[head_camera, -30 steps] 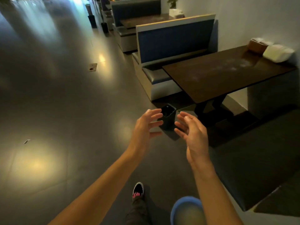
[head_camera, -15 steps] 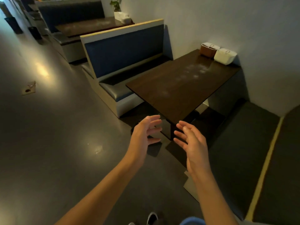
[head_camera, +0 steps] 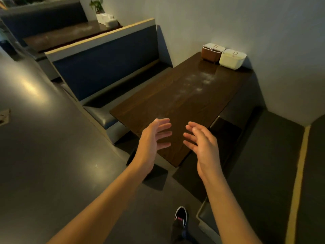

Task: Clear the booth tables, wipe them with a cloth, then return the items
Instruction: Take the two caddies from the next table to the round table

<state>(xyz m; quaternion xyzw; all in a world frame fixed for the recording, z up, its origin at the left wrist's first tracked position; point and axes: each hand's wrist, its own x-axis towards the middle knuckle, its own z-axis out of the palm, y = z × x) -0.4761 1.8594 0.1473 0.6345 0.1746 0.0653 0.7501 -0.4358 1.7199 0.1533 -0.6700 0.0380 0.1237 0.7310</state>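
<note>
A: What's changed?
B: The tabletop [head_camera: 175, 103] has come closer; both hands [head_camera: 153, 138], left and right [head_camera: 202, 143], are apart, fingers loose, empty, over its near end.
A: Cleared yet?
B: No. The brown box [head_camera: 212, 53] and white box [head_camera: 232, 59] sit by the wall; possibly smears mid-table.

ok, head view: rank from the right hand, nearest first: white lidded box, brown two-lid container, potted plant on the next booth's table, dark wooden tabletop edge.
From the right hand:
1. Dark wooden tabletop's near edge, just below the fingers.
2. White lidded box, far end of the table, by the wall.
3. Brown two-lid container, touching the box's left side; nearly a tie.
4. Potted plant, next booth's table, beyond the blue seat back.
</note>
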